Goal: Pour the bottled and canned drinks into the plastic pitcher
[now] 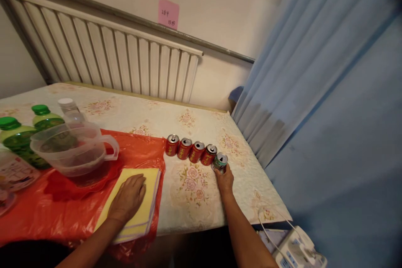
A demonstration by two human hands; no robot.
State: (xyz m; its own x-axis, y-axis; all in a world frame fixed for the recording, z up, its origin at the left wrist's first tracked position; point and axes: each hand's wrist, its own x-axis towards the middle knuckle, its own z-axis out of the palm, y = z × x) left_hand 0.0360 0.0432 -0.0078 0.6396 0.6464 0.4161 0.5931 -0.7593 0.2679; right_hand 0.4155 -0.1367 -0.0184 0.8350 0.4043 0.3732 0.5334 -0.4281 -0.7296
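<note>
My right hand (225, 179) grips a green drink can (221, 161) low on its side, its top opened. The can stands at the right end of a row of several red drink cans (196, 152), all upright with opened tops. My left hand (130, 194) lies flat, palm down, on a folded yellow cloth (147, 201) with pale purple edges. Under the cloth is a red plastic sheet (138, 150). Beside it, a clear plastic measuring jug (72, 150) with a handle sits in a red dish (109, 180).
Green-capped bottles (42, 117), a white-capped clear bottle (67, 106) and a labelled container (17, 171) stand at left. A floral tablecloth (245, 176) covers the table. A radiator (125, 58) runs behind, a blue curtain (314, 92) hangs right, and a power strip (300, 247) lies below the edge.
</note>
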